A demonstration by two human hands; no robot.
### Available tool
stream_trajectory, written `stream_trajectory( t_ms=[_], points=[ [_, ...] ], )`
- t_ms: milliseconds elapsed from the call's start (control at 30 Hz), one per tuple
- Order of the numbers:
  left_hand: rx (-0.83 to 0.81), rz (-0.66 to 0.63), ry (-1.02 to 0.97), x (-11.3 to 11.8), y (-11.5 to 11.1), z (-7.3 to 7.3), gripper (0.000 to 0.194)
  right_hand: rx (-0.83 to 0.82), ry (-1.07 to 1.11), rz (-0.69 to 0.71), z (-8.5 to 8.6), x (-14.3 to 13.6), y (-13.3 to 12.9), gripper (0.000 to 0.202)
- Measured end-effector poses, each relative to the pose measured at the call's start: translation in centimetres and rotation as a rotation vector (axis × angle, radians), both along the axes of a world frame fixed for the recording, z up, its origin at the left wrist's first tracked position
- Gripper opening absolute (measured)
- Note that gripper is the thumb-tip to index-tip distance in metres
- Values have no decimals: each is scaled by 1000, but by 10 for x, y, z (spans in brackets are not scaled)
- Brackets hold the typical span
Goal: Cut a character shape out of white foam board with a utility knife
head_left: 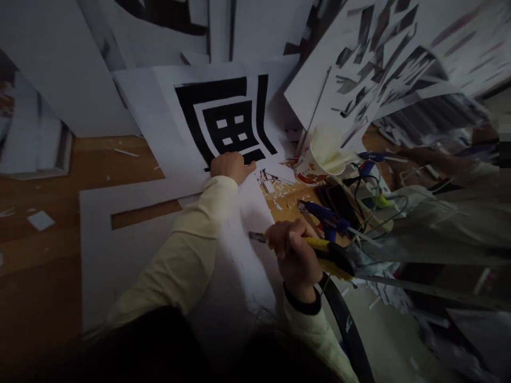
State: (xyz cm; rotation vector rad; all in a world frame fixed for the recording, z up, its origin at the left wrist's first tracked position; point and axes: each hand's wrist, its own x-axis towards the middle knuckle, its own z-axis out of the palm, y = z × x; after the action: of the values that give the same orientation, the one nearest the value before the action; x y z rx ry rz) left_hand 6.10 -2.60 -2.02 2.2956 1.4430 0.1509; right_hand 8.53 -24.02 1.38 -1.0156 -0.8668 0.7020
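Observation:
My left hand (231,166) is at the bottom of a white paper sheet (154,114) printed with a large black character (223,119). Its fingers are curled over the sheet with the thumb out to the right; the fingertips are hidden. In my right hand (295,252) is a yellow and black utility knife (325,255). The knife's blade (257,237) points left, over a white foam-like board (251,250). Left of my forearm, a long slot in a white board (96,255) shows the wooden table (43,223) beneath.
Right of the sheet stands a paper cup (313,165) holding pale sticks, near paper scraps (279,186). A blue glue gun (325,215) lies near tangled cables. Another person's hand (419,162) is at the right. White boards (271,32) lean at the back.

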Motion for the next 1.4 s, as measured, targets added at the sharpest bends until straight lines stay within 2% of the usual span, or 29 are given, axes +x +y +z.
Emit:
stream_trajectory(
  t_ms=[133,367,633,800,1033,1400],
  points=[
    [12,2,10,0,0,-1,57,23,133,-53,-4,-8,9,39],
    [19,-1,13,1,0,-3,56,3,125,-97,3,-13,3,37],
    [14,5,1,2,1,-3,55,-42,84,-114,1,-17,-10,39],
    [0,-1,11,1,0,-2,57,-31,52,-73,0,-15,-15,40],
    [4,-5,14,1,0,-1,57,-124,22,-64,2,-13,-24,40],
    [2,-6,10,1,0,-1,56,-102,-14,40,1,-10,-34,39]
  ],
)
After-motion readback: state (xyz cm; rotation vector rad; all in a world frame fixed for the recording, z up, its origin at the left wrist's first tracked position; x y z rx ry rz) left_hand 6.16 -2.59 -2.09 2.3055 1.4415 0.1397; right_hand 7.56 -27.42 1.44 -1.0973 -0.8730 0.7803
